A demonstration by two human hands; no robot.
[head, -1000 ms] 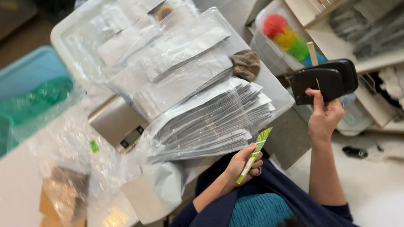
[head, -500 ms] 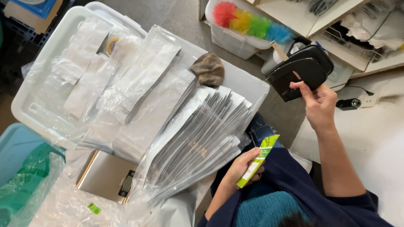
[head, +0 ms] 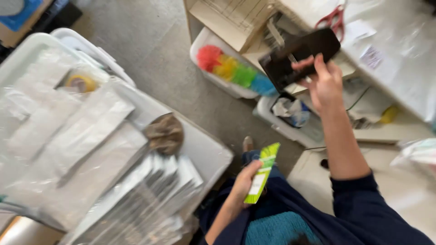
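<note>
1. Now we see the left hand (head: 245, 181) low down, close to the lap.
2. Its fingers (head: 254, 169) are curled shut around a thin green and white packet (head: 262, 173). The packet stands almost upright, with its green end poking up above the fingers.
3. We see the right hand (head: 323, 84) lifted high, well apart from the left one.
4. Its fingers (head: 303, 63) are closed on a flat black thing (head: 299, 56). It is blurry, so we cannot tell just what it is. It sticks out on both sides of the fingers.
5. Just under the right fingers sits a small white bin (head: 284, 124) with crumpled paper in it.
6. Beside the black thing, away from the arm, lies a fluffy rainbow duster (head: 234, 70) in a white tub.
7. Above the right fingers we spot red scissors (head: 334, 18) on the pale worktop (head: 408, 68).
8. Off to the side of the left fingers, a stack of shiny silver pouches (head: 150, 199) fans out.
9. Past the stack, a crumpled brown thing (head: 164, 133) rests on a white lid.
10. Farther off, clear plastic bags (head: 68, 131) pile up on a white tray (head: 32, 45).
11. Grey floor (head: 150, 45) shows between the tray and the tub.
</note>
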